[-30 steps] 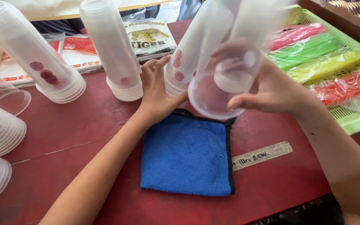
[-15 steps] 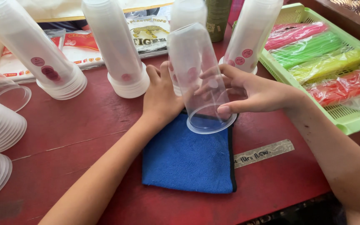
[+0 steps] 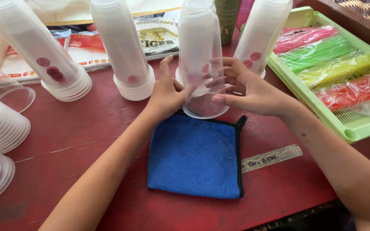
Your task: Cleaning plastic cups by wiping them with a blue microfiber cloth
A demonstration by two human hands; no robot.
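Both your hands closed on one clear plastic cup (image 3: 201,64), upturned, rim beside the blue cloth (image 3: 195,156): left hand (image 3: 166,95) gripping one side, right hand (image 3: 248,87) the other.

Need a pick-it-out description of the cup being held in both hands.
Start at the blue cloth in the middle of the red table. At its far edge stands a clear plastic cup, mouth down, between the left hand and right hand. Unlike the frosted cup stacks around it, it is a see-through single cup, and hands touch it.
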